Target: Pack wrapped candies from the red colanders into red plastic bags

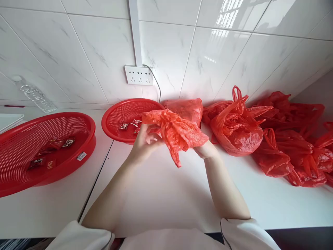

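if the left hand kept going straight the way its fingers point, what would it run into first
Beyond the red plastic bag it grips, the left hand would likely first meet the near rim of the smaller red basket, though depth is hard to judge.

Both forearms bare, reaching forward, converging. Left hand [144, 141] fingers curled, pinching. Right hand [205, 150] mostly hidden, wrist bent inward.

At the middle of the frame both hands hold a crumpled red plastic bag [174, 133] above the white counter [166, 194]. The left hand [144, 141] pinches its left edge; the right hand [205, 150] is mostly hidden behind the plastic, so its grip is probably closed. Just behind sits a small red basket [125, 116] holding a few packets [129, 125]. A larger red basket [45, 149] lies at left, and filled red bags [260, 135] are heaped at right.
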### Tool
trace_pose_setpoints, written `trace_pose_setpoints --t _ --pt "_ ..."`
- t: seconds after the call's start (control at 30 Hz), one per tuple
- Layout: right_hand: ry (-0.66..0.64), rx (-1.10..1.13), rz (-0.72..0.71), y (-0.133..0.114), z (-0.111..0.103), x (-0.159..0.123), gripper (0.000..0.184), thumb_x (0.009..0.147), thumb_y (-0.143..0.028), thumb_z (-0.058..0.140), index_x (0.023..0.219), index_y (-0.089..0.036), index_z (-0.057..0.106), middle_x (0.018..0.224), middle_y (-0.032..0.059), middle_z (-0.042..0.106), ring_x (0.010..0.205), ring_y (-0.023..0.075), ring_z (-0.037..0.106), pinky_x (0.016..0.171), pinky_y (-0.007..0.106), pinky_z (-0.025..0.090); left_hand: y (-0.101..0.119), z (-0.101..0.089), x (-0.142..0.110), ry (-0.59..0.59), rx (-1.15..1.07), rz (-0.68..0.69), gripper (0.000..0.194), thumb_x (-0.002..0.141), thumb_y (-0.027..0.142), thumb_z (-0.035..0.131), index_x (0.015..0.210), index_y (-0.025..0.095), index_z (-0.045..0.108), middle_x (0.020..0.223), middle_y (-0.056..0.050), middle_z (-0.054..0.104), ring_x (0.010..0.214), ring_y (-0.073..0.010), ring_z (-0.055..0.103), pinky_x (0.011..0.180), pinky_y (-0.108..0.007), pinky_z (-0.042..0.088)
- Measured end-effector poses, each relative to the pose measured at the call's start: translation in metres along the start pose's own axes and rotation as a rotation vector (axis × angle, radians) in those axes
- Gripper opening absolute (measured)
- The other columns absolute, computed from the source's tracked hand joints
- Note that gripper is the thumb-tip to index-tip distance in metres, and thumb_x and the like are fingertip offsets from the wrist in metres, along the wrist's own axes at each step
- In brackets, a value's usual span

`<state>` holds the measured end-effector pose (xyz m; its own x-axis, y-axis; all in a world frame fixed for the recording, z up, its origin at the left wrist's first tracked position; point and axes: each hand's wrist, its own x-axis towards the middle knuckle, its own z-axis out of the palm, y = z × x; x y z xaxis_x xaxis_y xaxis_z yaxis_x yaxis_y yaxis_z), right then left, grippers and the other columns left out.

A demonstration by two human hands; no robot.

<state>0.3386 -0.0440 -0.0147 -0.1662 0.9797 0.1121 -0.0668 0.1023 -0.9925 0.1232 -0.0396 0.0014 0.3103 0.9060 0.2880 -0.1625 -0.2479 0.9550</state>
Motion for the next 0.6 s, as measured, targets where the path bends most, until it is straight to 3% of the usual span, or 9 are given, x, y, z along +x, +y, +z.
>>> trace_pose_setpoints --t 0.1,0.2,0.33,0.4,0.47,0.5,0.53,0.6 --pt "-0.103 0.022 0.026 0.002 0.005 -0.001 0.050 0.083 -0.049 0.063 0.129 -0.033 0.055 0.122 0.0047 0.064 0.105 0.0234 0.062 0.079 0.037 0.058 -0.004 -0.005 0.004 0.190 0.095 0.047 0.029 0.078 0.034 0.074 0.104 0.020 0.070 0.109 -0.008 0.070 0.104 -0.0245 0.065 0.089 -0.035 0.054" --pt "-0.044 -0.015 -0.013 0.002 0.007 0.002 0.046 0.087 -0.052 0.054 0.130 -0.034 0.053 0.129 0.0042 0.061 0.112 0.0224 0.060 0.085 0.035 0.055 -0.002 -0.008 0.005 0.386 0.184 0.060 0.025 0.080 0.039 0.071 0.093 0.018 0.072 0.100 -0.007 0.072 0.097 -0.0235 0.067 0.086 -0.033 0.054" --pt "0.162 -0.011 -0.036 0.004 0.000 0.011 0.060 0.092 -0.067 0.026 0.114 -0.022 0.060 0.101 0.0088 0.068 0.091 0.0219 0.066 0.069 0.033 0.055 0.006 -0.014 0.004 0.483 0.299 0.021 0.028 0.080 0.045 0.068 0.087 0.017 0.071 0.090 -0.006 0.072 0.087 -0.0222 0.068 0.076 -0.031 0.055" --pt "0.320 0.065 -0.180 0.003 -0.006 0.012 0.059 0.093 -0.066 0.025 0.095 -0.022 0.064 0.086 0.0066 0.067 0.077 0.0182 0.065 0.062 0.029 0.051 0.009 -0.018 0.004 0.528 0.389 0.024 0.028 0.080 0.046 0.068 0.081 0.018 0.069 0.084 -0.004 0.071 0.084 -0.0212 0.068 0.075 -0.030 0.054" --pt "0.449 0.112 -0.386 -0.003 -0.010 0.006 0.045 0.094 -0.058 0.038 0.079 -0.022 0.062 0.073 0.0030 0.062 0.063 0.0145 0.060 0.056 0.027 0.047 0.010 -0.022 0.005 0.579 0.448 0.034 0.029 0.081 0.047 0.066 0.078 0.018 0.068 0.080 -0.003 0.069 0.083 -0.0204 0.067 0.074 -0.029 0.054" --pt "0.442 0.097 -0.472 -0.008 -0.012 0.000 0.040 0.094 -0.053 0.044 0.073 -0.022 0.061 0.068 0.0019 0.059 0.059 0.0136 0.056 0.054 0.026 0.045 0.010 -0.023 0.005 0.600 0.459 0.032 0.029 0.082 0.047 0.064 0.077 0.019 0.068 0.080 -0.003 0.069 0.082 -0.0203 0.067 0.073 -0.029 0.054" --pt "0.353 0.055 -0.531 -0.015 -0.012 -0.007 0.039 0.094 -0.048 0.048 0.069 -0.022 0.061 0.063 0.0016 0.058 0.056 0.0135 0.055 0.053 0.027 0.045 0.009 -0.025 0.006 0.618 0.456 0.022 0.030 0.082 0.048 0.064 0.078 0.019 0.068 0.080 -0.003 0.069 0.083 -0.0203 0.067 0.071 -0.028 0.054" --pt "-0.027 -0.101 -0.550 -0.029 -0.008 -0.025 0.036 0.095 -0.042 0.050 0.070 -0.021 0.064 0.064 0.0036 0.062 0.060 0.0157 0.059 0.057 0.029 0.049 0.009 -0.027 0.006 0.629 0.407 -0.026 0.032 0.082 0.051 0.063 0.083 0.020 0.069 0.084 -0.004 0.070 0.084 -0.0213 0.068 0.070 -0.029 0.055"
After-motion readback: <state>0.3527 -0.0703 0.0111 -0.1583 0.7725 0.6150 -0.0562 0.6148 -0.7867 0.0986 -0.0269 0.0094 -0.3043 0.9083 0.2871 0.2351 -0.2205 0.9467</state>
